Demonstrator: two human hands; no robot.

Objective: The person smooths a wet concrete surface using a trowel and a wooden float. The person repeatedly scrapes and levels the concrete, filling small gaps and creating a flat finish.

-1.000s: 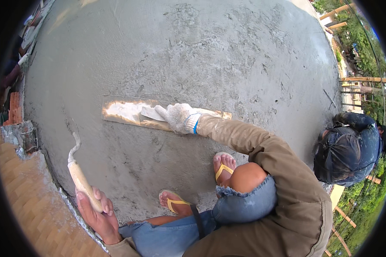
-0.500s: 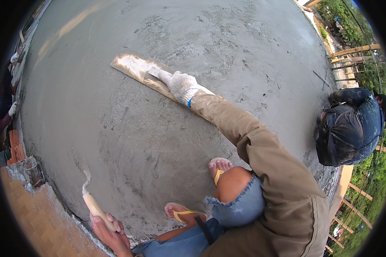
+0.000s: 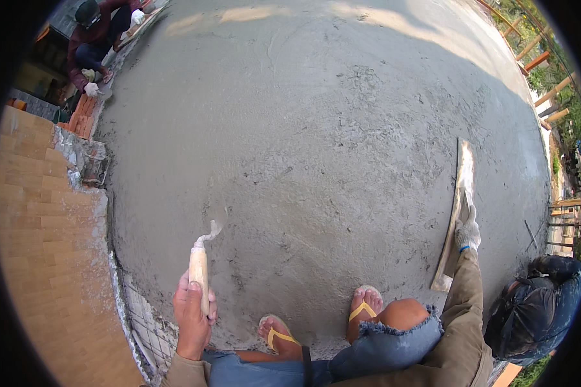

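My bare left hand is wrapped round the wooden handle of a trowel at the lower left. The trowel's bent metal neck points up and away over the wet concrete, and its blade is hard to make out against the grey. On the right, my right hand, in a whitish knitted glove, grips a long concrete float. The float lies on the concrete, its long side running away from me, with pale cement smeared over its top.
My sandalled feet rest on the concrete. Tiled floor with a broken edge borders it on the left, beside exposed wire mesh and red bricks. A co-worker squats at the far left; another person bends close on my right.
My right hand has swung the float from the middle to the right, turning it lengthwise. My left hand has risen slightly with the trowel. The view has turned, showing more of the left side.
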